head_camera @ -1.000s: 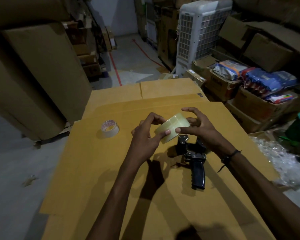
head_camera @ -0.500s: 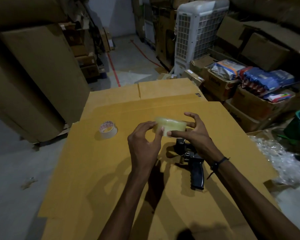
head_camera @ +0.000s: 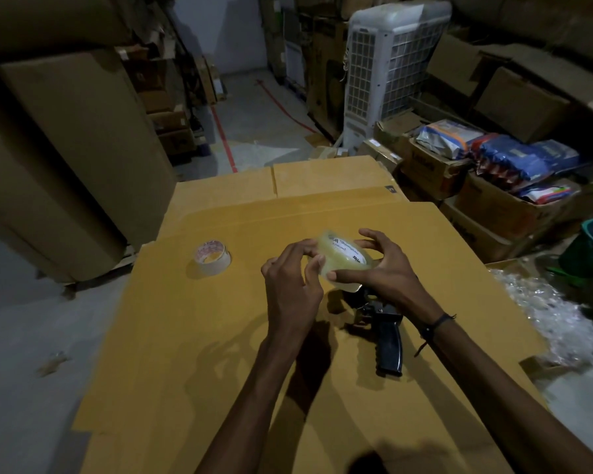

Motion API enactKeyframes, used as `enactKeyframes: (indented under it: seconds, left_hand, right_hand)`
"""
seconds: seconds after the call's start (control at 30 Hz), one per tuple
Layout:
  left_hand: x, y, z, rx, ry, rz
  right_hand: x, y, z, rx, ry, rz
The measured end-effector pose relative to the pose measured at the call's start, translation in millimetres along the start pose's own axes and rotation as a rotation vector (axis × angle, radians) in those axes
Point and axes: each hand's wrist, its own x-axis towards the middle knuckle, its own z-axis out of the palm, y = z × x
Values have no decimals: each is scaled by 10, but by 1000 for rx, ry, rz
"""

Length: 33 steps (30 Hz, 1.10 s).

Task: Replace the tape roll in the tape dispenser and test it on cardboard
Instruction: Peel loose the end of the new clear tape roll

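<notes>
We hold the new tape roll [head_camera: 343,263] up between both hands, just above the cardboard sheet [head_camera: 192,336] that serves as our table. The roll is clear and yellowish, tilted so that one flat face with its printed core label looks up and toward us; its axis runs roughly up and away from us, not level. Our right hand [head_camera: 387,273] clamps it from the right, thumb on the near rim and fingers spread over the far side. Our left hand [head_camera: 290,282] pinches at the roll's left edge, fingertips curled on the outer wrap, probably picking for the loose end of the tape.

The tape dispenser [head_camera: 379,323] lies directly beneath and just toward us from the roll, on its side on the cardboard, its black handle pointing back at us. Its head is largely hidden under our right hand, so we cannot tell how the spindle faces. The right hand is the nearer one to it. To seat the roll, we judge it must come down and turn until its hole lines up with that spindle.

Well apart to the left, the nearly spent old roll [head_camera: 212,257] sits flat on the cardboard.
</notes>
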Motion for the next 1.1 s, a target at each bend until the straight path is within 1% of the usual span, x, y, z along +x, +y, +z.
enactKeyframes:
  seconds: [0.2,0.37,0.5,0.7,0.8,0.97,1.1]
  left_hand:
    - [44,-27,-10,-35,-47,-38]
    - [79,-40,-78,-94,-93,-118]
    - [87,-97,-132,-168,-138,-176]
    - [74,-142,-219,-283,-223,-251]
    - [66,-160,-277,-357,-291,-268]
    - [34,-256,-369,-369,-403,-266]
    - [-17,-323,-418,-469,-452,-338]
  right_hand:
    - [-40,43,-65,-18,8,-11]
    - [-114,63,-168,-83,-59,-3]
    - [-119,63,-226,-101,-103,-47]
    - [-157,67,-280,-73,-165,-100]
    - [-191,103,-285,-75,-201,-115]
    - [-242,178,-291,-78,-240,-111]
    - [-251,255,-284,-94,-277,-131]
